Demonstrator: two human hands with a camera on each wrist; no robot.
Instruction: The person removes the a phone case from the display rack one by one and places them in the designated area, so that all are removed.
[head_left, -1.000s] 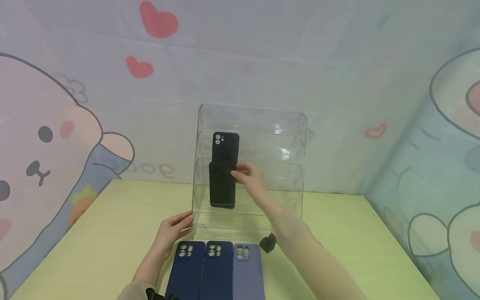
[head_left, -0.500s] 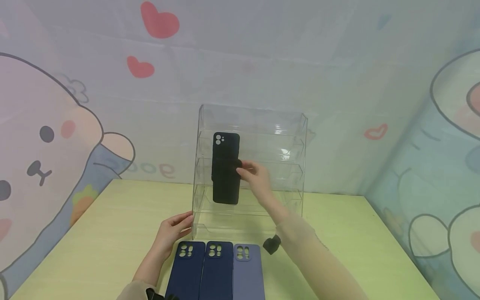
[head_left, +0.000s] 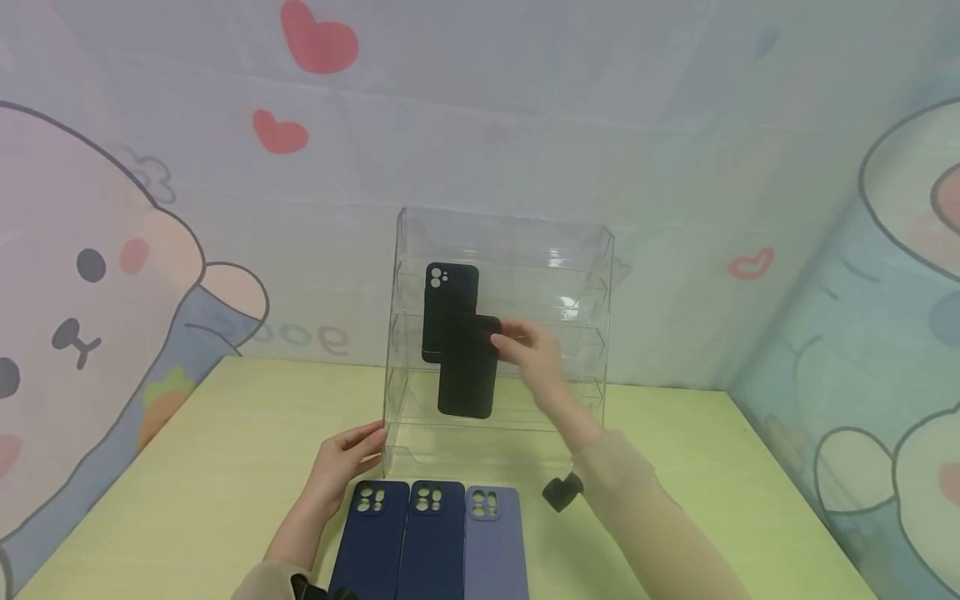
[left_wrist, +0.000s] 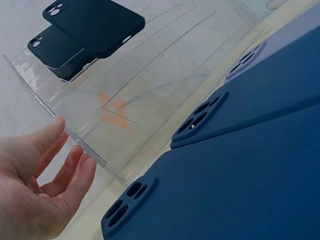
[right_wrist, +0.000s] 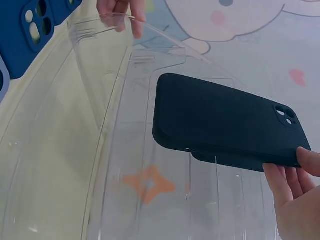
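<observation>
Soft, diffuse light fills the head view, which looks hazy and low in contrast, with a yellow-green tint on the table [head_left: 675, 483]. The clear rack [head_left: 525, 287] catches small white glints toward its right side. The black case [head_left: 468, 371] shows little surface detail. Both wrist views run cooler and bluer.

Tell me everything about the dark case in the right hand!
The case is smooth and matte, maybe soft plastic, with rounded corners and camera holes in one top corner. It tilts slightly in front of the clear stand, partly hiding another case. The right hand pinches its side near the top; stand contact is unclear.
</observation>
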